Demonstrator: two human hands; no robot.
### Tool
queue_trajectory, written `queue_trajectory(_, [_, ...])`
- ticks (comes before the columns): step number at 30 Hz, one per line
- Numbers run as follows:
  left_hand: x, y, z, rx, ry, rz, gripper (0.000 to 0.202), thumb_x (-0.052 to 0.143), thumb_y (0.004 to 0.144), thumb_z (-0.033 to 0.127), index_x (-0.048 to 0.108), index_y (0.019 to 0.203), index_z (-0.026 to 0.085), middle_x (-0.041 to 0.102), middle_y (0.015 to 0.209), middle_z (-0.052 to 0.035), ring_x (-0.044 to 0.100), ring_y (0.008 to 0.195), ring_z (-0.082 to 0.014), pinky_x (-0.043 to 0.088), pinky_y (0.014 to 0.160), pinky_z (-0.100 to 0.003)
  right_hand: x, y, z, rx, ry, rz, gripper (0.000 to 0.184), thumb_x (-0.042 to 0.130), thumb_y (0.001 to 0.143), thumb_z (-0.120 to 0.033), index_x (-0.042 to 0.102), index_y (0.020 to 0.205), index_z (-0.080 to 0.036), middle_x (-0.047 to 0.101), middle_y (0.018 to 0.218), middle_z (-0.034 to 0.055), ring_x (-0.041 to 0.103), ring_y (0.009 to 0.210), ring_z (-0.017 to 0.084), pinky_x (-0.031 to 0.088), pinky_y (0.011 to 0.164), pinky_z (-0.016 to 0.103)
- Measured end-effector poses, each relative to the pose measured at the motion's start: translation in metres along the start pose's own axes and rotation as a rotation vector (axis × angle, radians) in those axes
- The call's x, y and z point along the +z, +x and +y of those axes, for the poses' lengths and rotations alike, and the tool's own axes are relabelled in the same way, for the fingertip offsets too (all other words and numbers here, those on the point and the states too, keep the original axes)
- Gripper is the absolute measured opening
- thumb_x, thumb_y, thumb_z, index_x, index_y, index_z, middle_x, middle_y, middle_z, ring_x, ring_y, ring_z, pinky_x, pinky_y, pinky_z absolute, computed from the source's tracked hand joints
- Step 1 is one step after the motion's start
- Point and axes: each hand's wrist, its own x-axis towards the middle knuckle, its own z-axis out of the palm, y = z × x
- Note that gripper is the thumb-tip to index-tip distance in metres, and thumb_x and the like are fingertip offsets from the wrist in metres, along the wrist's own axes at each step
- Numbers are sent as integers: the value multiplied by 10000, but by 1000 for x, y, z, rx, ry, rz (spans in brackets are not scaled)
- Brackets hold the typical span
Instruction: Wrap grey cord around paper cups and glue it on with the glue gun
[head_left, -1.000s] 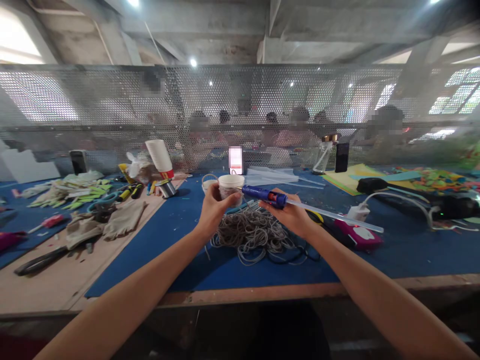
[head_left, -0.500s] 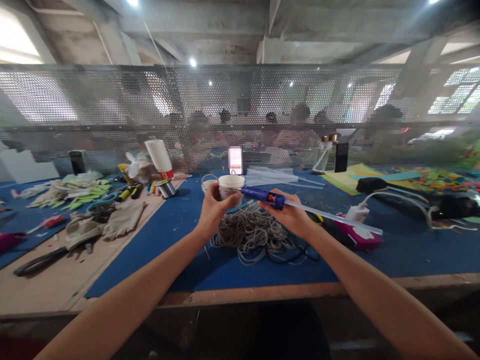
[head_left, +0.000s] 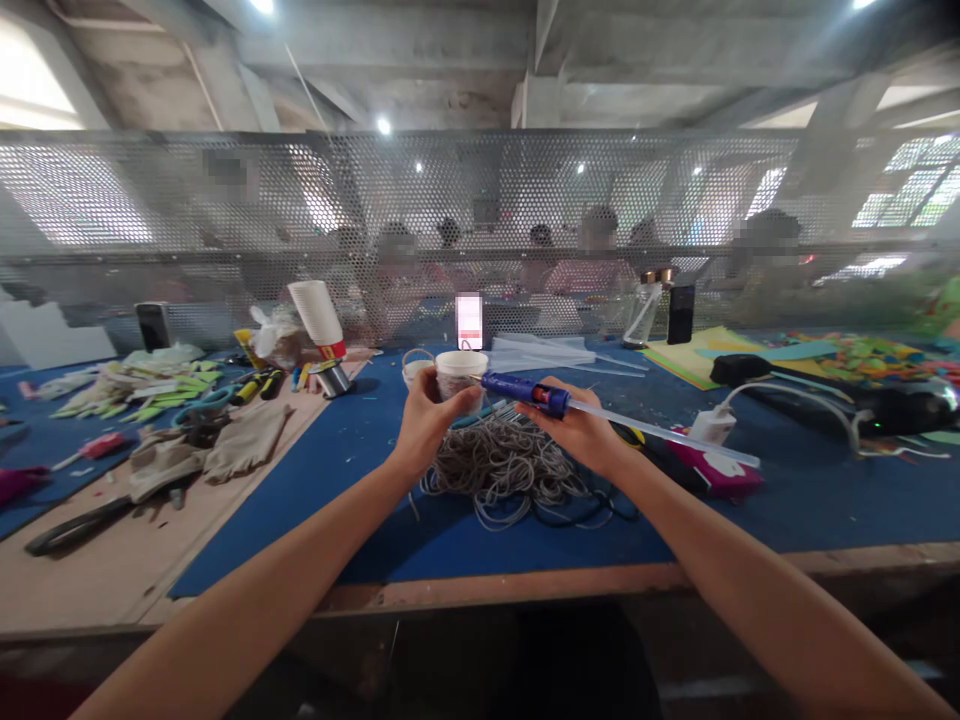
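My left hand (head_left: 429,418) is closed around a white paper cup (head_left: 462,364), held upright above the table with its rim up. In my right hand (head_left: 576,420) is a blue hot glue gun (head_left: 517,388), its nozzle pointing left and at or close against the cup's side. A long clear glue stick (head_left: 667,432) sticks out of the gun's back end to the right. Below both hands lies a loose heap of grey cord (head_left: 517,470). Just behind my left hand stands a second small white cup with a thin handle (head_left: 414,366), partly hidden.
A tilted stack of paper cups (head_left: 316,312) stands at left, near work gloves (head_left: 244,445) and scissors (head_left: 206,408). A lit phone (head_left: 469,322) faces me. Clear plastic sheets (head_left: 547,352), a glass jar (head_left: 642,312), a white plug (head_left: 712,425) and a magenta box (head_left: 724,472) lie beyond and right.
Both hands, the cup and the glue gun keep almost the same position. The whole view has shifted very slightly.
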Motion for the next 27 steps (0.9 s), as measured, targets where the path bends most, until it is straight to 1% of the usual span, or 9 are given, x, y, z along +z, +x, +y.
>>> queue_trajectory(3, [0,0,-1,6,-4,3,597,922,644,384,621,1119,183,705,1059,-78,677,998,-247,567,858,-380,1,0,0,-14,-14,8,445,523,989,-655,595,865,-234,608,695,12,571,637,188,395,632,299])
queue_trajectory(10, [0,1,0,9,-3,12,595,929,642,396,626,1108,184,714,1066,-85,678,1004,-252,566,870,-396,0,0,1,-21,-9,18,458,517,991,-664,574,849,-233,595,687,11,558,629,185,392,624,299])
queue_trajectory(18, [0,0,3,-1,-7,10,599,928,642,397,624,1111,183,721,1080,-86,685,999,-257,562,861,-388,-1,0,2,-6,4,17,414,556,982,-628,571,844,-237,590,676,2,550,617,181,394,618,295])
queue_trajectory(25, [0,0,3,-9,-5,2,622,921,649,409,621,1146,186,717,1096,-83,680,1028,-258,563,897,-405,-2,1,2,-8,-8,44,378,583,970,-596,574,840,-241,575,650,-5,527,597,174,366,599,282])
queue_trajectory(27, [0,0,2,-13,-7,1,626,920,650,412,624,1153,186,716,1106,-84,678,1035,-257,561,912,-411,-2,0,2,-1,3,34,359,594,968,-577,573,844,-240,577,655,-7,523,601,173,366,601,283])
